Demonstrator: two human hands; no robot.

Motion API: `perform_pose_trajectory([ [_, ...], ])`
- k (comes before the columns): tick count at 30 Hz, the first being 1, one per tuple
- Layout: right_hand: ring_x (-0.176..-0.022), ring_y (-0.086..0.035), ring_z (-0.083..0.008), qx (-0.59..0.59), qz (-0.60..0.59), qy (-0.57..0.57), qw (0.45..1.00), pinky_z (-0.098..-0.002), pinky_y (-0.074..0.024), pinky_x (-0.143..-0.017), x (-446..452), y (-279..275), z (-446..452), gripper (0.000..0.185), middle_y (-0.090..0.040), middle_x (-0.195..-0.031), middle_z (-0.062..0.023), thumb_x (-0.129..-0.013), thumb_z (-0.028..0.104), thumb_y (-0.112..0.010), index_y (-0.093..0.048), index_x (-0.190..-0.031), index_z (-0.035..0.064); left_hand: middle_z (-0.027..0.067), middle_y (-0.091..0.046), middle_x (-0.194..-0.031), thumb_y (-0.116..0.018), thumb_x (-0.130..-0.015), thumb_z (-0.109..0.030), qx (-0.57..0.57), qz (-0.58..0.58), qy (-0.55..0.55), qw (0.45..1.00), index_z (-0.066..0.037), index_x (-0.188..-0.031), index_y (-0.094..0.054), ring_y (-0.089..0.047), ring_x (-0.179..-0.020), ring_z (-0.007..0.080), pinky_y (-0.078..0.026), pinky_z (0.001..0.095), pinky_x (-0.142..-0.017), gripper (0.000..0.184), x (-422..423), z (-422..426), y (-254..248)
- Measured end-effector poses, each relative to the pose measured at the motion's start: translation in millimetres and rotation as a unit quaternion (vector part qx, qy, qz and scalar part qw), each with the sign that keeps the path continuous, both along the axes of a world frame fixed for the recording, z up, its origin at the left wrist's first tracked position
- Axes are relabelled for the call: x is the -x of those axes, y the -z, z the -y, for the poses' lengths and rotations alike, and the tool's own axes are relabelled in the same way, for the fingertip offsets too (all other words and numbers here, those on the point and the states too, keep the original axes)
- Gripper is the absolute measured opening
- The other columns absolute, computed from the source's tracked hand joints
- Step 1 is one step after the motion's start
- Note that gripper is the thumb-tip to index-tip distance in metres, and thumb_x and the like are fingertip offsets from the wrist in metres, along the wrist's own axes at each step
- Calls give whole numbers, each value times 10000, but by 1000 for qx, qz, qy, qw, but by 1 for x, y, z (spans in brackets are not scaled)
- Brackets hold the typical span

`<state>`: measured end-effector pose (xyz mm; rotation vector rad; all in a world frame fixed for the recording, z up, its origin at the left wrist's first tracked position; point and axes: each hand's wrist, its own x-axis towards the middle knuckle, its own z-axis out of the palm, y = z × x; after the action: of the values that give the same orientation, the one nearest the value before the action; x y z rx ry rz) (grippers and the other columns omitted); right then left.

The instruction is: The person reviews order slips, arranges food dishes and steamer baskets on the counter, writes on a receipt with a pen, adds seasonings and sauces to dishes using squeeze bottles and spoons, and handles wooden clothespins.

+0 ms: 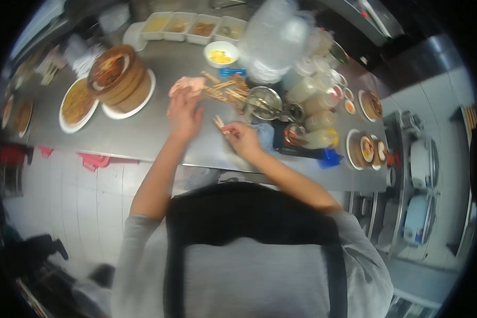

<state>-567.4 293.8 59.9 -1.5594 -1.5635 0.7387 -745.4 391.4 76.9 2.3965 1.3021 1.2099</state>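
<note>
On the steel table, my left hand (185, 112) lies with its fingers stretched out, the fingertips on a pink-orange cloth (190, 85). My right hand (242, 138) is to its right, thumb and fingers pinched on small light sticks (219, 123) that point up and left. Just beyond the hands is a loose pile of similar sticks (225, 91). A metal bowl (265, 102) with a utensil in it stands right of the pile. Near my right hand lies a bluish cloth (264, 136).
At the left, a stacked bamboo steamer (123, 85) stands on a white plate beside a plate of noodles (78, 106). White food trays (203, 29) line the back. Bottles (320, 100) and stacked plastic containers (275, 42) crowd the right, with small steamers (367, 150) beyond.
</note>
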Motion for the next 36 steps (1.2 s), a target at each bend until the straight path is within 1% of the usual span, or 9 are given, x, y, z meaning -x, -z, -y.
perform_pose_trajectory([
  [4,-696,-592,-153,35,-168,31,985,-277,-488,-648,-1,2,3,184,-612,-813,-59,-747,-22,-646,-603,-920,22,135,-466,-1213,-653,-695,-60,-37,0,12,999,-121,-1031,-613,-396,-1173,363,-333,441,-990,343,-8,-7,-2],
  [7,-753,-607,-172,139,-463,31,875,-293,-505,-684,-4,-6,8,191,-631,-879,-93,-776,-31,-634,-586,-955,18,133,-481,-1219,-653,-686,-49,-27,-1,4,1000,-116,-1018,-615,-399,-1180,359,-339,464,-989,341,-5,-16,3],
  [10,-834,-622,-210,180,-600,33,779,-314,-520,-746,-9,-19,12,173,-637,-934,-131,-804,-36,-615,-575,-964,18,141,-478,-1214,-635,-699,-38,-10,36,-13,999,-100,-1022,-612,-390,-1182,367,-342,449,-992,329,4,-19,18],
  [16,-925,-619,-255,200,-603,48,771,-343,-521,-827,-12,-24,10,188,-628,-964,-174,-821,-46,-590,-535,-997,-9,136,-469,-1225,-605,-729,-60,-17,21,-32,999,-106,-1050,-602,-387,-1184,360,-327,449,-996,324,9,-19,24],
  [25,-849,-625,-254,187,-574,33,796,-342,-521,-809,-4,-20,8,323,-613,-954,-186,-792,-88,-574,-453,-1072,20,88,-473,-1246,-619,-709,-90,-69,-98,14,993,-146,-1055,-591,-380,-1225,323,-314,475,-967,351,-26,-21,6],
  [27,-792,-622,-248,190,-589,29,785,-336,-535,-739,-4,-14,12,413,-585,-912,-161,-762,-83,-597,-423,-1115,42,70,-498,-1206,-615,-697,-97,-77,-135,25,988,-150,-1025,-592,-404,-1209,293,-331,480,-923,333,-34,-33,14],
  [29,-760,-619,-246,192,-530,36,825,-337,-543,-660,2,-11,16,426,-538,-878,-132,-755,-75,-591,-425,-1124,59,55,-528,-1160,-608,-712,-101,-67,-170,50,982,-149,-1032,-586,-435,-1174,263,-338,465,-911,324,-36,-38,18],
  [35,-807,-614,-238,232,-425,23,875,-326,-517,-697,-4,-10,22,424,-517,-969,-116,-790,-39,-550,-433,-1176,91,69,-601,-1006,-586,-752,-99,20,-148,135,979,-110,-982,-624,-507,-1074,263,-362,432,-900,233,-31,-26,-5],
  [36,-799,-614,-242,199,-312,34,928,-331,-513,-697,-5,-11,22,419,-543,-965,-123,-787,-21,-551,-445,-1176,90,79,-605,-1004,-580,-756,-98,29,-119,148,981,-103,-979,-629,-513,-1064,270,-362,432,-911,229,-27,-32,-3],
])
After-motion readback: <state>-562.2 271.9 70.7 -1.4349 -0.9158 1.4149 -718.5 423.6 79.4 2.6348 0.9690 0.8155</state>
